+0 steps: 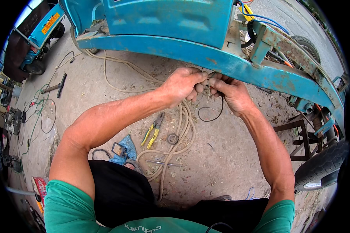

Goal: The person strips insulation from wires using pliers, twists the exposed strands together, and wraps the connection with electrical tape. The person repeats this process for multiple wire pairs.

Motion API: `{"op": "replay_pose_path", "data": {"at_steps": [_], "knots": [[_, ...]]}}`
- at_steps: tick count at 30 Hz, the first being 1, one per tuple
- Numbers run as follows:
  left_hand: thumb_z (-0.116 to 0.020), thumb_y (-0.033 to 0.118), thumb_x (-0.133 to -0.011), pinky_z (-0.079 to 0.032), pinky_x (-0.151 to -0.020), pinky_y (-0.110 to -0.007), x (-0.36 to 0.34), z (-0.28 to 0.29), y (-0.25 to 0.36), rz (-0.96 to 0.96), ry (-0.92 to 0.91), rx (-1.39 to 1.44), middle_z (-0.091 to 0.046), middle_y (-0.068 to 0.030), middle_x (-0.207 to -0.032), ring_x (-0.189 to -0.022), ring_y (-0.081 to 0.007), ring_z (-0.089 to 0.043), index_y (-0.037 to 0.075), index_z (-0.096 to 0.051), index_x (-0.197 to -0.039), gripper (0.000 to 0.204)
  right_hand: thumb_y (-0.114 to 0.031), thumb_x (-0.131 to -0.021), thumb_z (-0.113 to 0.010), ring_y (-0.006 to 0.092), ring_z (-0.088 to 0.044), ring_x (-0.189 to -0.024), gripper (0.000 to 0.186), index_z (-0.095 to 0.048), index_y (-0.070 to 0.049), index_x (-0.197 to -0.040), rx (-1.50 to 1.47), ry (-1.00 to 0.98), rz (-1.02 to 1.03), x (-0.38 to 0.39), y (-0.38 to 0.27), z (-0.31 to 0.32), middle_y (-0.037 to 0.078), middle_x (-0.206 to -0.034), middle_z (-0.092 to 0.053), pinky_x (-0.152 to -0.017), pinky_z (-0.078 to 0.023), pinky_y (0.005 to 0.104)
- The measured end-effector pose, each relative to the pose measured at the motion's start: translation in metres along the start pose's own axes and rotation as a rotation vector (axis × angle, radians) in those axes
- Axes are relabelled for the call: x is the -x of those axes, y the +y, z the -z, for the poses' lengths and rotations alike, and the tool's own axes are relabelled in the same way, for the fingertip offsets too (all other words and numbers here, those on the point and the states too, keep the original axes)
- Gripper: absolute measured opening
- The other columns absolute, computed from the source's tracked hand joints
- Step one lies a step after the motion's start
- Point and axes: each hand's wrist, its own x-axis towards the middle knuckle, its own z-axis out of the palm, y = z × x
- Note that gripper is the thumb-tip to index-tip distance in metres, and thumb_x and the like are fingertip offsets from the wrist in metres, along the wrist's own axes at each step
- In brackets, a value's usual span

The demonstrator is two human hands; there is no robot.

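Note:
Just under the blue metal frame rail (206,58), both hands meet with their fingers bent close together. My left hand (184,83) pinches a thin black wire (221,108) near its end. From the other side, my right hand (231,93) grips the same wire between thumb and fingers. A loose length of it curls down below the right hand in an open loop. Where the fingertips come together, the exact join of the wire is partly hidden. Yellow-handled pliers (153,130) lie on the ground below my left forearm.
A tan hose (182,128) coils across the concrete beside a small dark ring (172,138), a metal rod (165,163) and a blue bag (128,147). A hammer (54,88) lies at left near green wires. At right stand a brown metal stand (299,126) and a tyre (321,167).

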Motion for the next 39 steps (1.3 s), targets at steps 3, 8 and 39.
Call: {"op": "replay_pose_path", "data": {"at_steps": [3, 8, 39], "knots": [[-0.052, 0.028, -0.100, -0.043, -0.052, -0.030, 0.000, -0.001, 0.001, 0.005, -0.004, 0.007, -0.054, -0.0029, -0.073, -0.050, -0.0099, -0.043, 0.002, -0.060, -0.092, 0.028, -0.017, -0.091, -0.069, 0.0099, -0.058, -0.069, 0.012, -0.064, -0.007, -0.088, -0.001, 0.006, -0.005, 0.001, -0.002, -0.001, 0.001, -0.077, -0.062, -0.063, -0.048, 0.0260], [-0.053, 0.030, -0.101, -0.043, -0.051, -0.030, -0.001, 0.000, 0.001, 0.076, 0.008, 0.086, -0.054, -0.0046, -0.072, -0.046, -0.0107, -0.042, 0.003, -0.058, -0.089, 0.030, -0.016, -0.090, -0.071, 0.0108, -0.056, -0.068, 0.014, -0.062, -0.007, -0.086, -0.007, 0.002, 0.008, -0.002, 0.001, -0.004, 0.001, -0.075, -0.060, -0.063, -0.047, 0.0272], [-0.066, 0.016, -0.085, -0.053, -0.071, -0.039, 0.006, -0.004, 0.008, -0.571, 0.230, -0.809, -0.070, -0.0149, -0.088, -0.079, -0.0273, -0.068, 0.003, -0.070, -0.098, 0.019, -0.014, -0.088, -0.067, 0.0105, -0.055, -0.065, 0.008, -0.066, -0.006, -0.089, -0.141, 0.031, -0.072, 0.002, -0.005, 0.000, 0.001, -0.076, -0.061, -0.057, -0.043, 0.0270]]}}
